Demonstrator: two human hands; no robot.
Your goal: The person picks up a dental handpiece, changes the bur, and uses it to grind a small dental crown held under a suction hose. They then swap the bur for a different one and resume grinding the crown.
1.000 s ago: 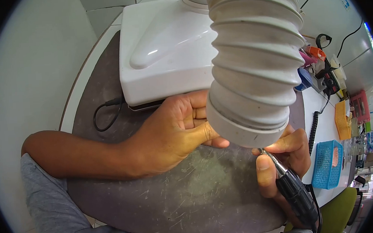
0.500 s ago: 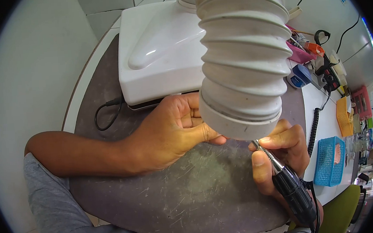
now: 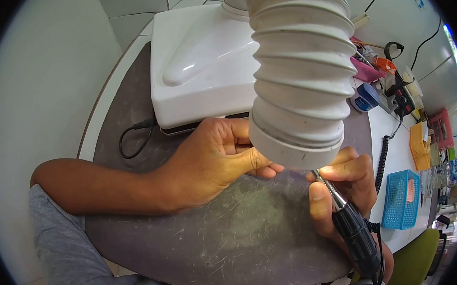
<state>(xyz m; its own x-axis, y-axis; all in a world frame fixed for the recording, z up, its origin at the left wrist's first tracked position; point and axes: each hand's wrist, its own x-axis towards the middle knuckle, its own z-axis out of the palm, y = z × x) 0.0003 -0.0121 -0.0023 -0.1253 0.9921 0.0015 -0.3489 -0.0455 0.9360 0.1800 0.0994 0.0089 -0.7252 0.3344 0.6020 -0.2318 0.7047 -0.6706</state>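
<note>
My left hand [image 3: 221, 159] is closed beside the mouth of a ribbed white hose [image 3: 303, 79], which covers its fingertips, so what they pinch is hidden. Between the thumb and fingers of my right hand [image 3: 347, 179] is a black and silver rotary handpiece [image 3: 351, 224], its tip pointing up and left under the hose rim. A cord runs down from its lower end. Both hands are over a scratched dark mat [image 3: 236, 248].
Behind my left hand is a white machine [image 3: 202, 65] with a black cable [image 3: 128, 141]. Along the right stand a blue basket [image 3: 401, 199], a yellow basket [image 3: 419, 147], a blue-lidded jar [image 3: 366, 97] and a pink container [image 3: 366, 69]. A green chair [image 3: 416, 256] is at lower right.
The view has shifted slightly, so the machine and hose appear a little further right. Both hands keep nearly the same pose, and the handpiece remains in my right hand.
</note>
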